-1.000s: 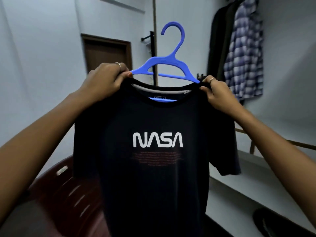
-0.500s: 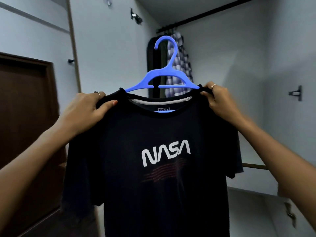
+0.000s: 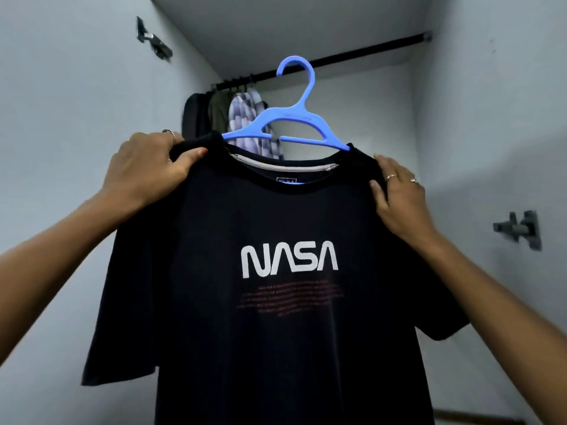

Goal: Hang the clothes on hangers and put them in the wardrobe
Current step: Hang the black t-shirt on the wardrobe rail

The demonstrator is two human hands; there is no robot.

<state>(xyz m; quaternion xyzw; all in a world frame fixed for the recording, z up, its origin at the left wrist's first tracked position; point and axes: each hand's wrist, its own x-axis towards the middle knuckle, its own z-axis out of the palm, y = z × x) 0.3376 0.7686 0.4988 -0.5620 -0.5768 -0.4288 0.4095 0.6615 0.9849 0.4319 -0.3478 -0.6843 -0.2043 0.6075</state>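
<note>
A black T-shirt (image 3: 285, 317) with white NASA lettering hangs on a blue plastic hanger (image 3: 294, 118), held up in front of me inside the wardrobe. My left hand (image 3: 144, 170) grips the shirt's left shoulder over the hanger arm. My right hand (image 3: 395, 191) grips the right shoulder, thumb in front and fingers behind. The hanger's hook rises close in front of the black wardrobe rail (image 3: 352, 53); I cannot tell whether it touches the rail.
On the rail's left end hang a dark garment (image 3: 194, 118), an olive one (image 3: 219, 110) and a blue-white checked shirt (image 3: 245, 118). White wardrobe walls close in on both sides. A grey hinge (image 3: 518, 230) sits on the right wall, another fitting (image 3: 153, 38) on the left.
The view has swung from the room into the wardrobe and tilted up. Both hands have lifted the shirt on its hanger toward the rail.
</note>
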